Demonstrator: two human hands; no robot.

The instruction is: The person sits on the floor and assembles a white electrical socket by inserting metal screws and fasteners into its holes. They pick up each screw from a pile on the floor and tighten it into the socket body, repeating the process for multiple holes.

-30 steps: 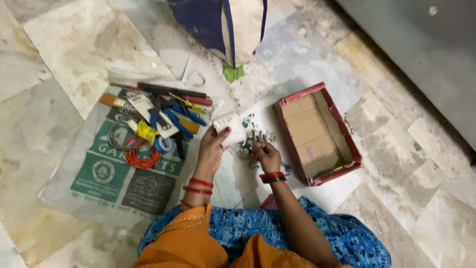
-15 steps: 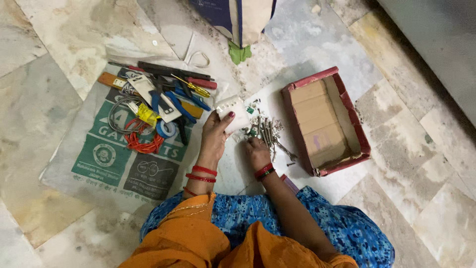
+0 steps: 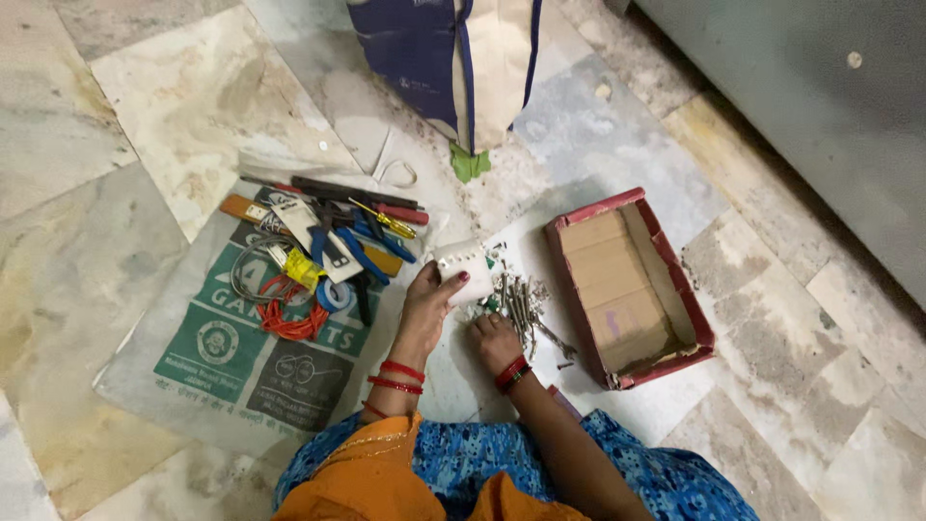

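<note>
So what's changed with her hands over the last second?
The right hand has come back from over the pile of screws toward the body, to the pile's near edge, fingers curled on the floor. The left hand still holds the white plastic part. The tools on the printed sack and the empty red cardboard box lie as before.

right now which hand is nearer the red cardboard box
Right. The right hand rests by the screw pile just beside the red cardboard box; the left hand, holding a white part, is farther away.
</note>
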